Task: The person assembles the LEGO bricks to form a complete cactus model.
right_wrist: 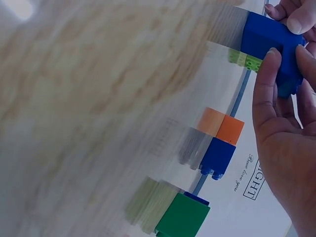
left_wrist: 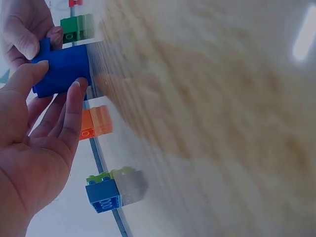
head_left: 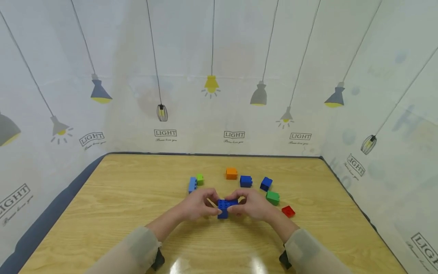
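Note:
Both hands meet over a blue toy brick assembly (head_left: 222, 214) at the middle of the table. My left hand (head_left: 197, 204) grips its left side between thumb and fingers. With thumb and fingers, my right hand (head_left: 254, 205) pinches the flat blue piece (right_wrist: 290, 66) that juts out to the right at the top. Studs show on the upper face in the head view. In the left wrist view the taller blue block (left_wrist: 69, 69) stands close over the tabletop, the thumb on one face and a fingertip near its lower edge.
Behind the left hand lie a light blue brick (head_left: 192, 185) and a lime brick (head_left: 200, 179). Farther right are an orange brick (head_left: 231, 174), two blue bricks (head_left: 245, 181), a green brick (head_left: 272, 198) and a red piece (head_left: 288, 211). A printed curtain (head_left: 191, 49) surrounds the wooden table (head_left: 137, 182).

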Motion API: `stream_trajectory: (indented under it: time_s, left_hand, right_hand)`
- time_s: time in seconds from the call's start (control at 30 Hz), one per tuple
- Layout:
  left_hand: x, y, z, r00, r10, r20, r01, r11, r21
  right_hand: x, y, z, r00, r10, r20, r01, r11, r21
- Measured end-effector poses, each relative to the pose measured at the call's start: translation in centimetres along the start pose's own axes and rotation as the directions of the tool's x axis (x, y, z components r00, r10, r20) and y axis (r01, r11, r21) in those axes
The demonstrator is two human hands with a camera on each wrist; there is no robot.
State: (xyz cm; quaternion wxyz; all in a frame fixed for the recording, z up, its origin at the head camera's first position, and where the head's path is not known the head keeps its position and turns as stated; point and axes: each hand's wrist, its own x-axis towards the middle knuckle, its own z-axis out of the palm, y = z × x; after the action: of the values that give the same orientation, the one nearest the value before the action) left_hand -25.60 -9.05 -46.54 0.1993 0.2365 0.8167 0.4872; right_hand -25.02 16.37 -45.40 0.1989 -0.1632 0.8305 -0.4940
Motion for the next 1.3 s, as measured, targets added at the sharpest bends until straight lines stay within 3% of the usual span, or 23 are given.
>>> stream_trajectory:
  time_s: [0.17,0.3,0.47,0.6,0.8,0.97,1.13,1.3]
  left_hand:
    - [-0.2,-0.1,0.0,1.000,0.021,0.001,-0.021,1.000,0.007]
    - [-0.4,-0.5,-1.0,0.999,0.033,-0.011,-0.032,0.999,0.034]
    - [-0.5,-0.8,-3.3,0.989,0.071,-0.128,-0.056,0.991,0.122]
    - [-0.3,-1.3,-5.2,0.968,0.052,-0.247,-0.016,0.989,0.148]
    - [0.7,-2.4,-6.9,0.941,0.006,-0.338,0.040,0.991,0.129]
    - [2.1,-3.1,-7.4,0.929,-0.041,-0.367,0.103,0.983,0.152]
    - [3.4,-3.7,-7.4,0.933,-0.094,-0.348,0.162,0.972,0.172]
    - [4.2,-3.8,-7.1,0.936,-0.107,-0.337,0.182,0.963,0.201]
  right_hand:
    - [0.0,0.2,0.0,1.000,-0.005,-0.006,0.005,1.000,0.006]
    - [0.0,0.2,0.1,1.000,-0.020,-0.005,0.020,1.000,0.006]
    - [0.1,0.2,0.2,1.000,-0.029,-0.007,0.029,1.000,0.003]
    - [0.1,0.1,0.1,1.000,-0.027,-0.005,0.027,1.000,-0.004]
    - [0.0,0.1,0.1,1.000,-0.029,0.004,0.029,1.000,-0.007]
    - [0.0,0.2,0.0,1.000,-0.021,0.008,0.021,1.000,0.006]
    - [-0.1,0.3,-0.1,1.000,-0.022,0.006,0.022,1.000,0.009]
    - [-0.1,0.2,-0.1,1.000,-0.023,0.009,0.023,1.000,0.018]
